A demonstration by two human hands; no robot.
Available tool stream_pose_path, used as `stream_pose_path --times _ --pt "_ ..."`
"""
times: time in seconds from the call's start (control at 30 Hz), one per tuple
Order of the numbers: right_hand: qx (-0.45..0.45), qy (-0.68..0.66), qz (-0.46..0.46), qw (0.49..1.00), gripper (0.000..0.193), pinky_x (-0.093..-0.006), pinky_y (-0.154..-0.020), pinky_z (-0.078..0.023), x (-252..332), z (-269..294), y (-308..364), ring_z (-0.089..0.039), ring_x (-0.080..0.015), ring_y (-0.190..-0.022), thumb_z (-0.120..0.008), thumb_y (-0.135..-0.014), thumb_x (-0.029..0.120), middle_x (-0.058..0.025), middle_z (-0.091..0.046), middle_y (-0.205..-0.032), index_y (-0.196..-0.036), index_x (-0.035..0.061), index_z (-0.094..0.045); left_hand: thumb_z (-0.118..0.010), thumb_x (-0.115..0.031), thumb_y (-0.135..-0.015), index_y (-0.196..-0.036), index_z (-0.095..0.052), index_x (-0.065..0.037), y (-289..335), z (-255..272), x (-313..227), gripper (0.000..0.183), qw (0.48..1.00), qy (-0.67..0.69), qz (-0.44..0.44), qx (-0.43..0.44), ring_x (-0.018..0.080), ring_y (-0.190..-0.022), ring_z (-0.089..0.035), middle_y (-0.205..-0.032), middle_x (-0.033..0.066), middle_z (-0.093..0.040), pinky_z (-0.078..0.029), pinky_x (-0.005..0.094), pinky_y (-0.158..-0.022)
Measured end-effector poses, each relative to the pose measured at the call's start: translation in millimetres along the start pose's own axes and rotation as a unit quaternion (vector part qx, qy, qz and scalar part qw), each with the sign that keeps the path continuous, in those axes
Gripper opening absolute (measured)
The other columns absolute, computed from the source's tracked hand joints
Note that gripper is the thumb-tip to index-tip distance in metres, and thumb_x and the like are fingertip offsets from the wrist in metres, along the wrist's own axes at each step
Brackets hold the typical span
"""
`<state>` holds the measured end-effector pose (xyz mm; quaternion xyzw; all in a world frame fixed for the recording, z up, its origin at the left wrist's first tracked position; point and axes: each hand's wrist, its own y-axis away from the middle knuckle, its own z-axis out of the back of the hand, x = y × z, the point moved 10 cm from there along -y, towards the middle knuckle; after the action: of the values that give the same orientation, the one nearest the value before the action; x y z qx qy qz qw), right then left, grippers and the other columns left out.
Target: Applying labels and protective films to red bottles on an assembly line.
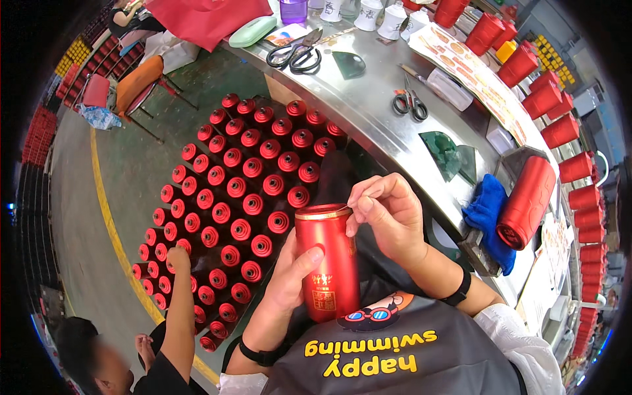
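Observation:
My left hand [293,276] grips a red cylindrical can [327,260] with a gold rim, upright in front of my chest. My right hand [388,214] pinches at the can's top rim with thumb and forefinger, fingers curled. A black band sits on each wrist. Below the can is my grey apron [401,355] with yellow letters and a cartoon patch.
Several rows of red cans [240,197] stand on the floor at left, where another person's hand [178,260] reaches. A steel counter [388,131] carries scissors [411,104], large black shears [296,56], a blue cloth [487,214], a lying red can [526,201] and more red cans [559,131].

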<state>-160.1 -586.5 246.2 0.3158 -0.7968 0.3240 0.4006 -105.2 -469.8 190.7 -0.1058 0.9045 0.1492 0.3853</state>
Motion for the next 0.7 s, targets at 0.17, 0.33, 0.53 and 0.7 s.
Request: stream_pose_path --times 0.17,0.33,0.53,0.7 --pt "0.001 0.016 0.012 1.0 0.011 -0.03 -0.066 -0.057 1.6 -0.4 0.3 -0.054 -0.0096 -0.074 -0.05 -0.093 -0.006 -0.0125 -0.055 -0.101 -0.098 0.0029 -0.048 -0.067 -0.037 -0.084 -0.131 -0.04 0.001 -0.3 1.1 0.3 0.065 1.0 -0.001 0.001 -0.002 0.0203 -0.104 -0.058 -0.117 0.0143 -0.055 -0.049 0.0339 -0.087" --pt "0.005 0.031 0.018 0.999 0.011 -0.0298 -0.065 -0.057 2.6 -1.2 0.3 -0.054 -0.0094 -0.073 -0.049 -0.093 -0.007 -0.0121 -0.055 -0.1 -0.098 0.0027 -0.048 -0.067 -0.036 -0.084 -0.131 -0.039 0.001 0.4 2.1 1.7 0.065 1.0 0.004 0.003 -0.006 0.02 -0.104 -0.058 -0.117 0.0142 -0.055 -0.049 0.0335 -0.087" --pt "-0.003 0.048 0.017 0.999 0.01 -0.0301 -0.063 -0.057 2.9 -0.5 0.2 -0.054 -0.0102 -0.071 -0.049 -0.092 -0.006 -0.0137 -0.055 -0.099 -0.097 0.0023 -0.047 -0.067 -0.034 -0.085 -0.131 -0.039 0.0 0.5 4.6 4.5 0.064 1.0 0.01 0.009 -0.012 0.02 -0.104 -0.058 -0.117 0.0141 -0.055 -0.049 0.0335 -0.088" --pt "-0.01 0.057 0.009 0.998 0.009 -0.0308 -0.062 -0.058 2.3 0.7 0.4 -0.055 -0.0117 -0.069 -0.049 -0.092 -0.005 -0.0155 -0.054 -0.098 -0.095 0.0025 -0.045 -0.067 -0.037 -0.084 -0.131 -0.038 0.0 1.1 4.6 4.9 0.067 1.0 -0.004 0.013 -0.011 0.0203 -0.102 -0.059 -0.116 0.0149 -0.056 -0.05 0.0333 -0.086"
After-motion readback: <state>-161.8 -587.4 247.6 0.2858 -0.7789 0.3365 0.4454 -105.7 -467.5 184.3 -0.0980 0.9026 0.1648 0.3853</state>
